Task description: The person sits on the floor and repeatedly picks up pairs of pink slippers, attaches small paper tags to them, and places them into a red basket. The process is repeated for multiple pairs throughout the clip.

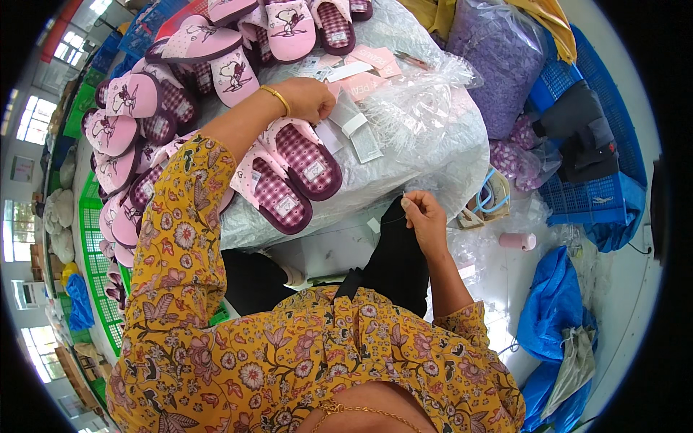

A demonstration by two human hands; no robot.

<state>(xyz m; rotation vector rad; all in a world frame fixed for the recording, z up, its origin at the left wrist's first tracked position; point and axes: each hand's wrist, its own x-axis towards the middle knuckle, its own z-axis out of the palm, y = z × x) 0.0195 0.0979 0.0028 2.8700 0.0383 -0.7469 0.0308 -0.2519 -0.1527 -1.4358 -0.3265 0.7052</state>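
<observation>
My left hand (309,99) reaches over the covered table, fingers curled down beside grey-white tags (354,124); what they pinch, if anything, is hidden. Just below that wrist lies a pair of pink slippers (299,169) with plum checked insoles and small white labels. Off the table's near edge, above my right thigh, my right hand (427,216) is closed, thumb against forefinger. A thin needle (403,195) pokes up from that pinch, and a fine dark thread seems to trail from it. Pink cards (364,83) lie beyond my left hand.
Many pink slippers (123,133) are heaped at the left and back. White thread strands (404,119) and scissors (411,59) lie on the plastic-wrapped table (447,155). At the right stand a purple-filled bag (494,65), a blue crate (585,198) and a pink thread spool (517,241).
</observation>
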